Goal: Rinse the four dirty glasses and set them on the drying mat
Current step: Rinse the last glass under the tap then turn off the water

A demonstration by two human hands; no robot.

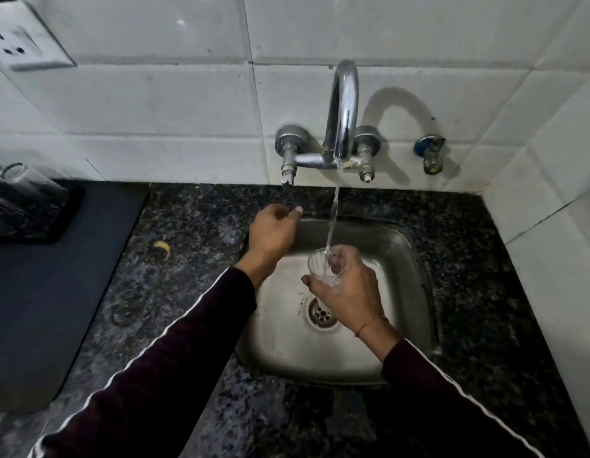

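My right hand grips a clear ribbed glass over the steel sink, tilted with its mouth under the water stream from the chrome tap spout. My left hand reaches to the left tap handle and pinches its dark lever between thumb and fingertips. Several clear glasses stand at the far left on a black tray. A dark grey mat covers the counter beside them.
Speckled granite counter surrounds the sink, with a small yellow scrap on it. The drain is open. A second valve sticks out of the tiled wall at the right. A wall socket is at the upper left.
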